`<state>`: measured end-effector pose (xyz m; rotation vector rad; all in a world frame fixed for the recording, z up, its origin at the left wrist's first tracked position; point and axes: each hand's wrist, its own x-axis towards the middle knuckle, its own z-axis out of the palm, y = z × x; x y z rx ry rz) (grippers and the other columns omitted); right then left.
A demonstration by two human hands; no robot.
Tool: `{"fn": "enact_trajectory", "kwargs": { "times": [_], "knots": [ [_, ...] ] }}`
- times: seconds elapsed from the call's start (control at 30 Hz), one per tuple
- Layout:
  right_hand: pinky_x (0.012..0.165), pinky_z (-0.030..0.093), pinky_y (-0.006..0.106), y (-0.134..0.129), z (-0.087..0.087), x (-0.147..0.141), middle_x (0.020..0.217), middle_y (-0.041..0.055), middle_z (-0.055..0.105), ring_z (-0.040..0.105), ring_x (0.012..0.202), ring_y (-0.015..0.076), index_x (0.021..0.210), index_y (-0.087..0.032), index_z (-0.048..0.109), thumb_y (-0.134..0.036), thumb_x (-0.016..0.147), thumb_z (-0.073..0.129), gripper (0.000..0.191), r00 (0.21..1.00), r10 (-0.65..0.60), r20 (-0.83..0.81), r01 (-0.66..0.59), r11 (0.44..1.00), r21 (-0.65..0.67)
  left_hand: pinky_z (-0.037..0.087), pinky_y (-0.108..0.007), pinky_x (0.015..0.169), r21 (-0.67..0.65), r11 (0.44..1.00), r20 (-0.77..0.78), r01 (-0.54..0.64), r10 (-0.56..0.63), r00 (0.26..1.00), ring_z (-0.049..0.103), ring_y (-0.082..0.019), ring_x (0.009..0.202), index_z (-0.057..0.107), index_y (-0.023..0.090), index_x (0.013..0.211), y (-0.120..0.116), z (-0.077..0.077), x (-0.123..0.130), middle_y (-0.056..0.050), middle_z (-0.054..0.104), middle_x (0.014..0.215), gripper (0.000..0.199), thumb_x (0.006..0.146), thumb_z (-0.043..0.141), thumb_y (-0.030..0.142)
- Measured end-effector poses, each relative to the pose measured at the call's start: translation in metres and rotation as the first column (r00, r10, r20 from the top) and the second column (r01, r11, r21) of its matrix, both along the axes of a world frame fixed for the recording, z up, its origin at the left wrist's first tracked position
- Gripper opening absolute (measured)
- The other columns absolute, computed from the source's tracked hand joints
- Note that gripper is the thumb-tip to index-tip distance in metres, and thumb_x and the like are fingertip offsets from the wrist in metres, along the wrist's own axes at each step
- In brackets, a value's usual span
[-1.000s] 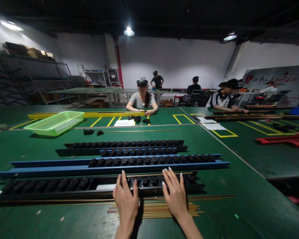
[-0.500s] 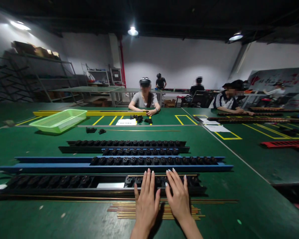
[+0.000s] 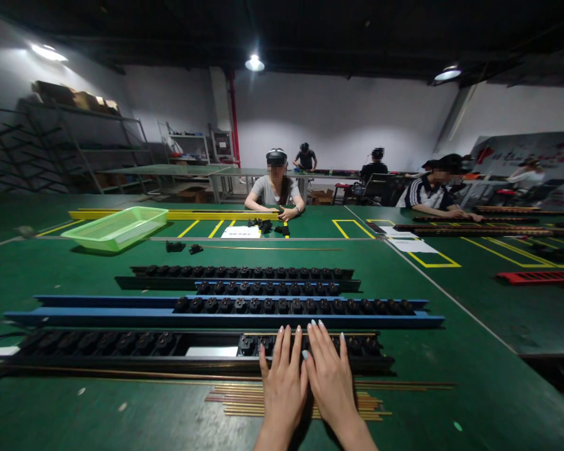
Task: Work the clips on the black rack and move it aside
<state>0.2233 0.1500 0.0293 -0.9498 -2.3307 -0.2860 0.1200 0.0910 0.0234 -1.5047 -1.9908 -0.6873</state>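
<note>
Black socket rail [image 3: 122, 343] lies crosswise on the green surface [image 3: 455, 407] directly in front of me, the nearest of several parallel rows, and my hands are over its right-hand portion. My left hand [image 3: 284, 391] and right hand [image 3: 331, 382] lie palm down, side by side and almost touching. Both are open, with the fingers extended and slightly spread, and neither appears to grip anything. The fingertips reach across the row of black sockets [image 3: 267, 343], though I can't tell how much weight they carry. From this remote seat, I'd judge that good handling here means spreading pressure evenly through both hands and keeping the fingers on the socket bodies, so the rail doesn't skew toward the blue rail [image 3: 216, 319] just beyond it. I'd also keep my wrists raised: the loose brass-coloured rods [image 3: 301, 406] lie right beneath my hands, and a long rod [image 3: 122, 374] runs along the rail's near edge, so any drag could scatter them. Across the surface, a seated co-worker [image 3: 275, 191] has both hands near some small black parts [image 3: 263, 226].
</note>
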Motion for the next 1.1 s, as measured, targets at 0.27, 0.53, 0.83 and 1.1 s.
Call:
{"fn": "enact_trajectory", "kwargs": {
  "times": [0.27,0.53,0.83,1.1],
  "knots": [
    [0.114,0.014,0.048,0.008,-0.002,0.013,0.148,0.0075,0.037,0.035,0.136,0.0219,0.149,-0.019,0.015,-0.038,0.097,0.032,0.058,0.997,-0.071,-0.014,0.070,0.995,-0.070,-0.005,-0.045,0.115,0.014,1.000,0.039,0.003,-0.004,0.999,0.042,-0.016,0.130,0.045,0.029,0.135,0.001,0.001,0.000,-0.002,0.052,0.139,0.045,0.091,0.040,0.028],
    [0.114,0.009,0.050,0.018,-0.006,0.024,0.145,0.0050,0.042,0.037,0.135,0.0198,0.145,-0.021,0.028,-0.039,0.098,0.031,0.051,0.994,-0.104,0.022,0.106,0.990,-0.092,-0.003,-0.045,0.115,0.011,1.000,0.081,0.013,-0.013,0.997,0.043,-0.016,0.128,0.045,0.030,0.136,0.001,0.001,0.000,-0.003,0.053,0.138,0.044,0.092,0.039,0.031],
    [0.113,0.012,0.053,0.030,-0.005,0.050,0.146,0.0078,0.040,0.035,0.136,0.0217,0.147,-0.019,0.023,-0.042,0.097,0.028,0.055,0.983,-0.182,-0.004,0.181,0.981,-0.065,0.000,-0.045,0.115,0.016,1.000,0.080,-0.002,0.001,0.997,0.043,-0.016,0.128,0.042,0.032,0.137,0.001,0.001,0.000,-0.001,0.052,0.139,0.045,0.092,0.041,0.029],
    [0.112,0.015,0.055,0.032,-0.012,0.051,0.145,0.0073,0.041,0.034,0.137,0.0218,0.145,-0.019,0.031,-0.043,0.098,0.027,0.053,0.977,-0.211,-0.012,0.207,0.968,-0.142,0.006,-0.047,0.114,0.017,1.000,0.094,-0.005,0.003,0.996,0.042,-0.018,0.129,0.041,0.033,0.138,0.001,0.001,0.001,-0.002,0.052,0.139,0.045,0.093,0.039,0.030]
  ]
}}
